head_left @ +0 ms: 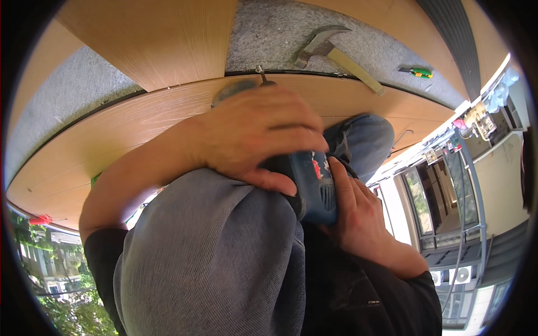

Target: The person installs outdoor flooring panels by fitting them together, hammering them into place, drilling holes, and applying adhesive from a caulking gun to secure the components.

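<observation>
A blue power tool with a peeling red-and-white label lies between my jeans-clad legs, its thin bit pointing toward a dark seam along the wooden boards. My left hand, slightly blurred, curls over the top of the tool, its thumb along the near side, hiding much of the front. My right hand grips the tool's rear body from the right, fingers along its casing.
Wooden boards edge grey concrete strips. A hammer and a green-handled cutter lie beyond my knees. A red object sits far left. Buildings with windows and trees show past the edges.
</observation>
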Demonstrator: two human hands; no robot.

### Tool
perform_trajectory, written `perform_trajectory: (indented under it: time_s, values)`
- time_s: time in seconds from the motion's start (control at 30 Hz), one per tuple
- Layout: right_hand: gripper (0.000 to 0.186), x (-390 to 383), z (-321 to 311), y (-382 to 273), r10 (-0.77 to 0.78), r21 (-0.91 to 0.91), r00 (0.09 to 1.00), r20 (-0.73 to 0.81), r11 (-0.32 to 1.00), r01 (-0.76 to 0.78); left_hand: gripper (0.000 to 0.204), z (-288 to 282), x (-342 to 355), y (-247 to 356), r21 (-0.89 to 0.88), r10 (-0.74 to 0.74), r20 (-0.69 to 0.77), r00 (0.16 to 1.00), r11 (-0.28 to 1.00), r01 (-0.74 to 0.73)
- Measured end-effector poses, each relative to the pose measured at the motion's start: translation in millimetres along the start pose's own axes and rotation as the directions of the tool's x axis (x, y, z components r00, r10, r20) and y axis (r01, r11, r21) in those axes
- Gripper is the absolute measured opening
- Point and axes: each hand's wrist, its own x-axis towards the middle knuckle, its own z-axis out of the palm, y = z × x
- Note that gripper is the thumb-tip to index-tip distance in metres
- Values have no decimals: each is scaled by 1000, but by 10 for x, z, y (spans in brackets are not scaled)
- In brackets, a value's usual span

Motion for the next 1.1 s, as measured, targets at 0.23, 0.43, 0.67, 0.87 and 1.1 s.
perform_trajectory:
  time_s: [0.23,0.43,0.67,0.87,1.1]
  values:
    - [104,91,-55,9,-60,13,996,-61,998,61,65,189,81,-204,-141,189,127,974,975,-171]
    - [107,108,-131,-15,-17,-36,999,-35,999,15,62,55,198,-130,-119,137,179,974,986,-117]
    - [93,146,-164,89,-104,73,992,-72,991,109,27,-121,357,439,76,123,177,977,987,-138]
    - [84,147,-204,143,-161,259,987,14,954,152,30,172,344,254,-79,280,-29,960,956,-281]
    - [57,1160,-157,1712,-239,-491,884,-402,871,12,28,147,393,116,-72,395,33,918,917,-392]
